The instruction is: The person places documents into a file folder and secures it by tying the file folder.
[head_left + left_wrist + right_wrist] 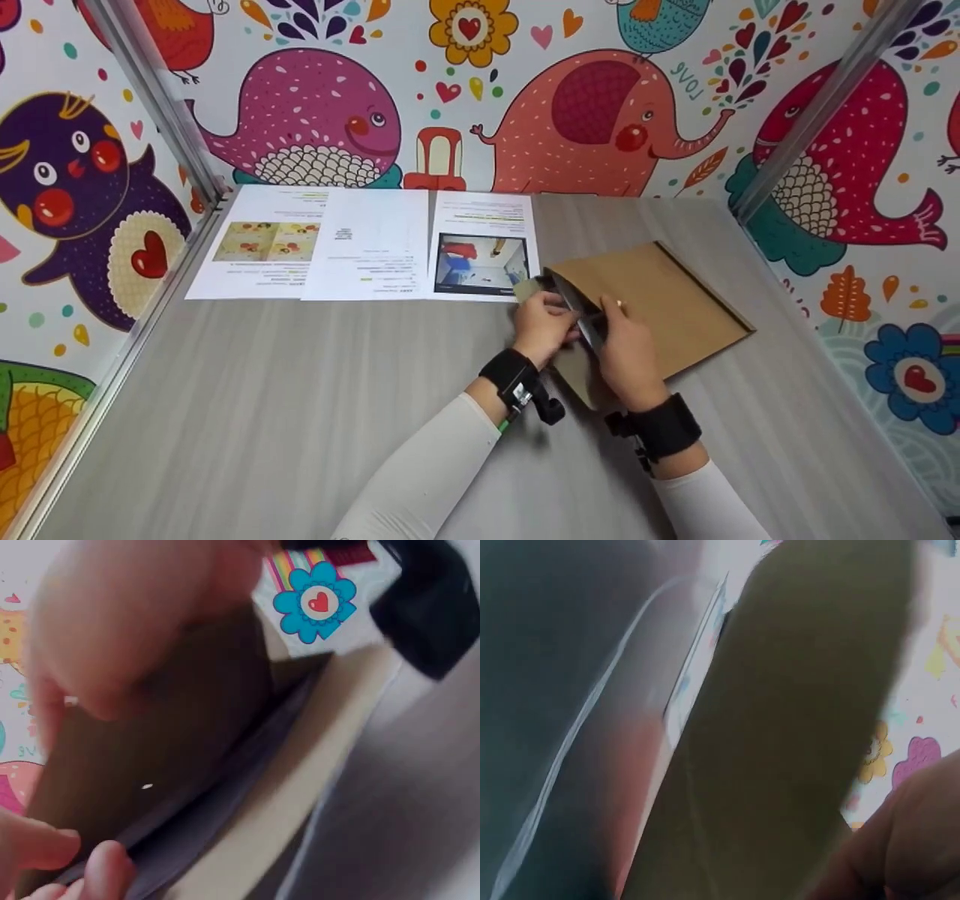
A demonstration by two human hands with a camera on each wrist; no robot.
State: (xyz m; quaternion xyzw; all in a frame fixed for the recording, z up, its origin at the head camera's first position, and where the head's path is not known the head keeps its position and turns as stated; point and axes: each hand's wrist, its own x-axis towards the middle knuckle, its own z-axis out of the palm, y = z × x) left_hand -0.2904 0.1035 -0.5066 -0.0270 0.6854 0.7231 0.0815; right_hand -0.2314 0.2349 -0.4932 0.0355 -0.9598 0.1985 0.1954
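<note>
A flat brown cardboard box (660, 300) lies slantwise on the table, its left end open with an end flap (576, 375) folded out. Inside the mouth sits a thin dark grey flat thing (217, 806); clear plastic (577, 720) with a pale seam shows beside the cardboard in the right wrist view. My left hand (544, 330) is at the opening, thumb and fingers pinching the edge of the flat thing. With my right hand (631, 356) I grip the upper panel at its open edge, the panel bowed upward. The rest of the contents is hidden in the box.
Three printed sheets (364, 247) lie side by side at the back left, the rightmost reaching close to the box. Patterned walls (450, 97) with metal corner posts (154, 97) enclose the grey wood-grain table (285, 397). Both wrists wear black straps (667, 427).
</note>
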